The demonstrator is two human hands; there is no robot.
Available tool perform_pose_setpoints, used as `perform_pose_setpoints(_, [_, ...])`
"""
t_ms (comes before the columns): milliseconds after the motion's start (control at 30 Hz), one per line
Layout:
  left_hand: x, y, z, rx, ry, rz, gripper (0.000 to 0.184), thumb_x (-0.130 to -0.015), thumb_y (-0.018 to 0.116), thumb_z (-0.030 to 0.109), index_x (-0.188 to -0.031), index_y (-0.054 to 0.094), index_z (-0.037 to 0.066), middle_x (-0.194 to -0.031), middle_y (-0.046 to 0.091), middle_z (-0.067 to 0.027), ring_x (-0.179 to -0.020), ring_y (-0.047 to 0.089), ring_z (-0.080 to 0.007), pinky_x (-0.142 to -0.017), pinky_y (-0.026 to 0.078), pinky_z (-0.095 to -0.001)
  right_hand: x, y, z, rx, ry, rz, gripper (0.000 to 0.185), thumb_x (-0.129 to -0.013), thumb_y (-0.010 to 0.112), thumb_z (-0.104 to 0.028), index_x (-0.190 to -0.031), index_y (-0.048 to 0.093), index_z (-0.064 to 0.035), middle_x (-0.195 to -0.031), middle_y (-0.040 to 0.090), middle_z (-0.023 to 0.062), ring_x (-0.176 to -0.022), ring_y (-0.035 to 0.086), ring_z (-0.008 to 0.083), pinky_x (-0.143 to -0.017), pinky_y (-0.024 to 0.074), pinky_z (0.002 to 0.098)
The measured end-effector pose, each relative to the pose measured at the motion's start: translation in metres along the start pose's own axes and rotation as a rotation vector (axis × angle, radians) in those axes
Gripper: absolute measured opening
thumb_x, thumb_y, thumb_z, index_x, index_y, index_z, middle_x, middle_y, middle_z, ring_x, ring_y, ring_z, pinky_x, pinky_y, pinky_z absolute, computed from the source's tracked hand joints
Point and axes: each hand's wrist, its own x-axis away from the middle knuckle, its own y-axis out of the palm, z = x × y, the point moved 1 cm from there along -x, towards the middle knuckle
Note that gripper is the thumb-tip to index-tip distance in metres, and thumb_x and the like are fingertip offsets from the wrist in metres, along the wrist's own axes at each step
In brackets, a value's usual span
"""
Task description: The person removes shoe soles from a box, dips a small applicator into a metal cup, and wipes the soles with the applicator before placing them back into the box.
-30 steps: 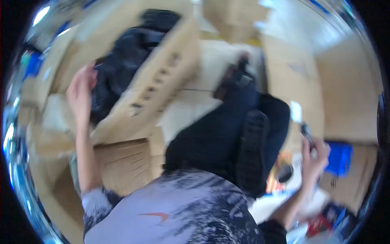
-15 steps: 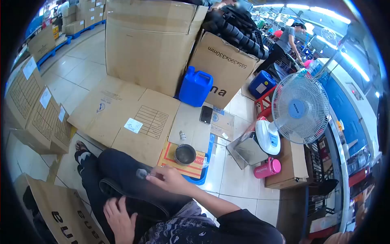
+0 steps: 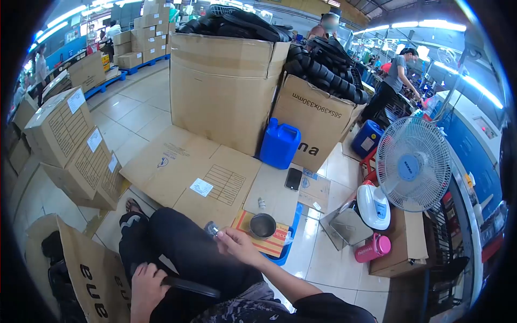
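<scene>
My left hand (image 3: 146,285) is low over my lap, its fingers curled at the end of a long black curved piece (image 3: 194,287) that lies across my dark trousers. My right hand (image 3: 237,245) is raised above my thigh, thumb and fingers pinching a small object with a shiny, greyish head (image 3: 211,229); its exact kind is unclear. Just beyond that hand, a round dark metal bowl (image 3: 263,225) stands on a yellow and red carton piece (image 3: 276,242). A small whitish item (image 3: 262,203) lies behind the bowl.
A phone (image 3: 293,178) and a blue jerrycan (image 3: 280,144) are on the flattened cardboard (image 3: 177,156). Large cartons (image 3: 221,86) with black parts stand behind. To the right are a fan (image 3: 413,164) and pink jug (image 3: 372,248). An open carton (image 3: 91,274) holds black parts at left.
The view has tilted up, showing more of the workshop. The black piece at my left hand has turned, now showing a narrow edge. My right hand still pinches the small shiny-headed object.
</scene>
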Motion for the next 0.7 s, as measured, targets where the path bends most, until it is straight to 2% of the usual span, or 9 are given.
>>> perform_pose_setpoints(67, [0.014,-0.028,0.011,0.262,-0.478,-0.223,0.037,-0.075,0.066,0.030,-0.099,0.063,0.003,-0.093,0.057,-0.0131,-0.093,0.056,-0.0290,-0.095,0.038,-0.0433,0.000,0.004,0.000,-0.150,0.029,-0.010,0.034,-0.097,0.042,-0.033,-0.091,0.055,-0.0026,-0.065,0.053,0.0004,-0.058,0.048,0.0070,-0.055,0.0388,0.0205])
perform_pose_setpoints(133, [0.036,-0.022,0.007,0.359,-0.606,-0.113,0.035,-0.076,0.066,0.031,-0.096,0.061,0.003,-0.087,0.055,-0.0159,-0.080,0.058,-0.0349,-0.090,0.043,-0.0476,-0.005,0.010,0.006,-0.182,0.020,-0.024,0.034,-0.097,0.041,-0.033,-0.092,0.054,-0.0023,-0.065,0.053,0.0007,-0.058,0.048,0.0072,-0.055,0.0388,0.0204])
perform_pose_setpoints(200, [0.079,0.024,-0.032,0.889,-0.843,-0.153,0.061,-0.084,0.062,0.035,-0.135,0.040,0.010,-0.133,0.042,-0.0105,-0.117,0.043,-0.0225,-0.097,0.037,-0.0352,-0.010,0.017,0.007,-0.210,0.003,-0.036,0.034,-0.097,0.041,-0.033,-0.092,0.054,-0.0021,-0.065,0.053,0.0011,-0.058,0.048,0.0074,-0.056,0.0389,0.0202])
perform_pose_setpoints(233, [0.079,0.023,-0.017,1.188,-0.894,0.047,0.065,-0.083,0.063,0.034,-0.135,0.038,0.004,-0.135,0.042,-0.0099,-0.117,0.044,-0.0282,-0.098,0.036,-0.0374,-0.012,0.022,0.007,-0.228,0.000,-0.053,0.034,-0.097,0.041,-0.033,-0.092,0.054,-0.0019,-0.065,0.053,0.0012,-0.058,0.048,0.0074,-0.056,0.0390,0.0202])
perform_pose_setpoints(300, [0.090,0.048,0.001,1.359,-1.403,0.293,0.061,-0.083,0.060,0.034,-0.131,0.041,0.003,-0.138,0.035,-0.0173,-0.121,0.040,-0.0318,-0.098,0.037,-0.0409,-0.016,0.032,0.008,-0.266,0.021,-0.079,0.035,-0.098,0.040,-0.033,-0.091,0.053,-0.0014,-0.065,0.053,0.0016,-0.058,0.048,0.0077,-0.056,0.0391,0.0203])
perform_pose_setpoints(500, [0.109,0.072,0.031,2.213,-1.361,0.633,0.063,-0.083,0.053,0.033,-0.134,0.035,0.002,-0.134,0.041,-0.0193,-0.117,0.046,-0.0345,-0.098,0.039,-0.0446,-0.032,0.058,0.033,-0.306,0.151,-0.224,0.034,-0.098,0.039,-0.033,-0.098,0.050,-0.0009,-0.067,0.054,0.0042,-0.060,0.051,0.0111,-0.060,0.0417,0.0229])
perform_pose_setpoints(533, [0.107,0.071,0.028,2.218,-1.373,0.644,0.063,-0.083,0.053,0.033,-0.134,0.035,0.002,-0.134,0.041,-0.0193,-0.117,0.046,-0.0345,-0.098,0.039,-0.0446,-0.033,0.063,0.035,-0.311,0.197,-0.244,0.034,-0.098,0.039,-0.033,-0.098,0.050,-0.0008,-0.068,0.055,0.0043,-0.060,0.051,0.0110,-0.060,0.0418,0.0227])
perform_pose_setpoints(600, [0.097,0.066,0.018,2.362,-0.947,0.550,0.057,-0.084,0.050,0.032,-0.129,0.041,-0.002,-0.128,0.048,-0.0185,-0.109,0.052,-0.0336,-0.095,0.041,-0.0450,-0.035,0.073,0.041,-0.312,0.194,-0.241,0.033,-0.097,0.041,-0.033,-0.095,0.052,-0.0027,-0.065,0.055,0.0028,-0.058,0.051,0.0086,-0.057,0.0406,0.0209])
perform_pose_setpoints(700, [0.093,0.063,0.011,2.347,-0.965,0.490,0.057,-0.084,0.048,0.031,-0.128,0.040,-0.005,-0.127,0.050,-0.0169,-0.107,0.053,-0.0315,-0.093,0.043,-0.0453,-0.039,0.080,0.045,-0.344,0.137,-0.268,0.029,-0.098,0.042,-0.030,-0.097,0.052,-0.0031,-0.065,0.055,0.0020,-0.057,0.051,0.0084,-0.057,0.0404,0.0211])
